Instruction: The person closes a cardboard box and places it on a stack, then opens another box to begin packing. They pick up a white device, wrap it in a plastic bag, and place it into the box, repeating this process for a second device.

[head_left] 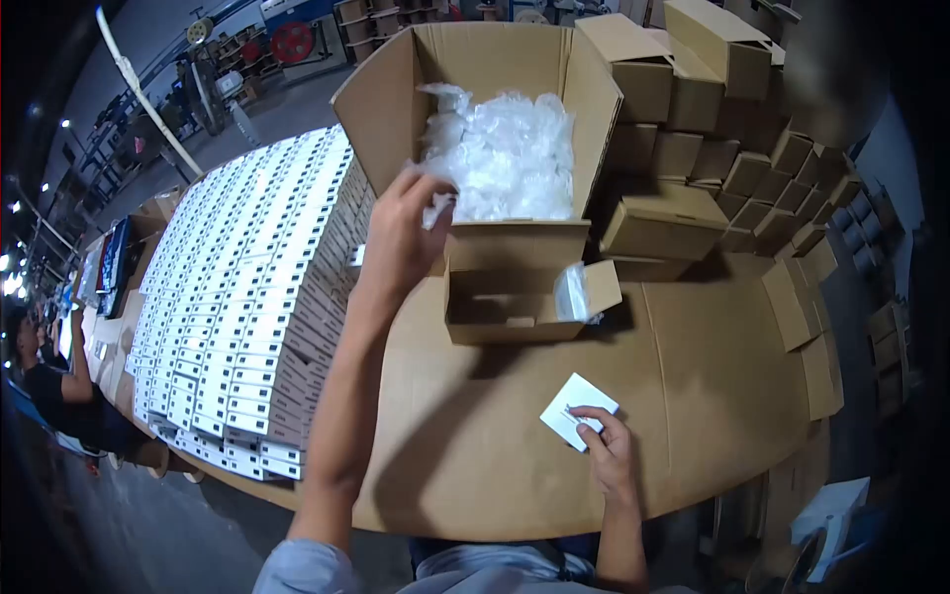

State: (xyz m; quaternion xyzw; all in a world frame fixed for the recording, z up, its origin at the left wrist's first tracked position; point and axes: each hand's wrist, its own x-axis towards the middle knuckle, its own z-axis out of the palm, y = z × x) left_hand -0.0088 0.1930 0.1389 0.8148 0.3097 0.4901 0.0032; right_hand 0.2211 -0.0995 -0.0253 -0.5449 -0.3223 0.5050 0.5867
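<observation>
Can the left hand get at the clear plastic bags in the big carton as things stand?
Probably yes. The left hand is already at the open front of the big carton, its fingers touching the clear plastic bags. The flaps stand open and nothing blocks the way.

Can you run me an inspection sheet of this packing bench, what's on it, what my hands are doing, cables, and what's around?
Surface: cardboard-covered table.
Job's things: large open carton holding clear plastic bags; small open box in front of it; white card.
Clutter: rows of white boxes on the left, brown boxes stacked on the right.
Grippers: left hand pinches a bag at the carton; right hand presses the card.
Cables: nothing seen.
Surroundings: another person at far left; shelving behind.
</observation>
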